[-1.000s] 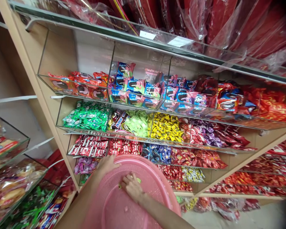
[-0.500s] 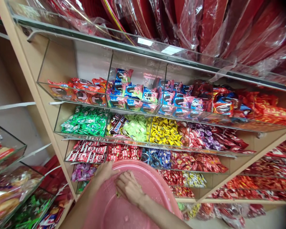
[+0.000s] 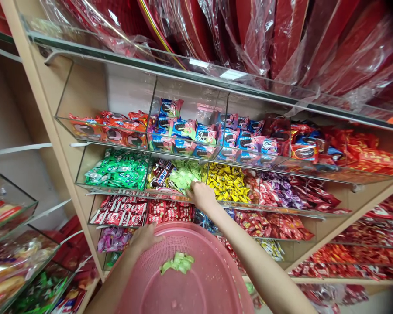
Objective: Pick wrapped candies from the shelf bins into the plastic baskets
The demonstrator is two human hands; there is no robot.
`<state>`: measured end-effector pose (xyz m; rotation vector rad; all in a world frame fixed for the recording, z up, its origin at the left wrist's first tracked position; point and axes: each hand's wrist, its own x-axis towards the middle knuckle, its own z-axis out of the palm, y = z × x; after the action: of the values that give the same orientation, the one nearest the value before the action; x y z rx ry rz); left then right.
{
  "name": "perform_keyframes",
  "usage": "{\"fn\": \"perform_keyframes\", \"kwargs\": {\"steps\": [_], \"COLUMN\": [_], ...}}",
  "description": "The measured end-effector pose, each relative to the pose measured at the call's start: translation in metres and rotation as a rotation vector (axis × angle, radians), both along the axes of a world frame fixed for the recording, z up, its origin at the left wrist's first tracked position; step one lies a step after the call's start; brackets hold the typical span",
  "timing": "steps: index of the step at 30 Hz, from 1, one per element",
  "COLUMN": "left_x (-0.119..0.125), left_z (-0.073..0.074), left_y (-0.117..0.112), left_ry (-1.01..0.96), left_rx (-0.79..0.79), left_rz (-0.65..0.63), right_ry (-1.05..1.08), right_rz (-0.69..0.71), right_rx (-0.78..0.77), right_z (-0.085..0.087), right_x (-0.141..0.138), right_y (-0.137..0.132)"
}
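Observation:
My left hand grips the far rim of a pink plastic basket held in front of a sweets shelf. A few light green wrapped sweets lie inside the basket. My right hand reaches up into the clear shelf bin of light green sweets, its fingers curled down into the pile; what they hold is hidden. Next to that bin are yellow sweets on the right and Snickers bars on the left.
Clear acrylic bins on a tilted wooden rack hold green, red, purple and blue packets in several rows. Red plastic-wrapped items hang above. More bins of snacks stand on the left.
My right hand left the basket, where green sweets now lie, and rose to the light green sweets bin. The left hand stays on the rim.

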<state>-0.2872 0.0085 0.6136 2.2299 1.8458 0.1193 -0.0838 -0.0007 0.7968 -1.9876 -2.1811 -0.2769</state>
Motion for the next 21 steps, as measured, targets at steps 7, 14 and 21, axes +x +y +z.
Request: {"fn": "perform_keyframes", "kwargs": {"steps": [7, 14, 21], "left_x": [0.0, 0.0004, 0.0002], "left_z": [0.0011, 0.0036, 0.0058], "left_y": [-0.0014, -0.0025, -0.003], "left_ry": [-0.004, -0.012, -0.002], "left_rx": [0.0, -0.006, -0.013], "left_rz": [-0.014, -0.008, -0.011], "right_ry": [0.01, 0.036, 0.005], "right_rz": [-0.067, -0.101, -0.099], "right_rx": [-0.026, -0.038, 0.049], "right_z": [0.0005, -0.0008, -0.0055], "right_x": [-0.0025, -0.0033, -0.0045], "right_y": [0.0079, 0.0094, 0.0055]}}
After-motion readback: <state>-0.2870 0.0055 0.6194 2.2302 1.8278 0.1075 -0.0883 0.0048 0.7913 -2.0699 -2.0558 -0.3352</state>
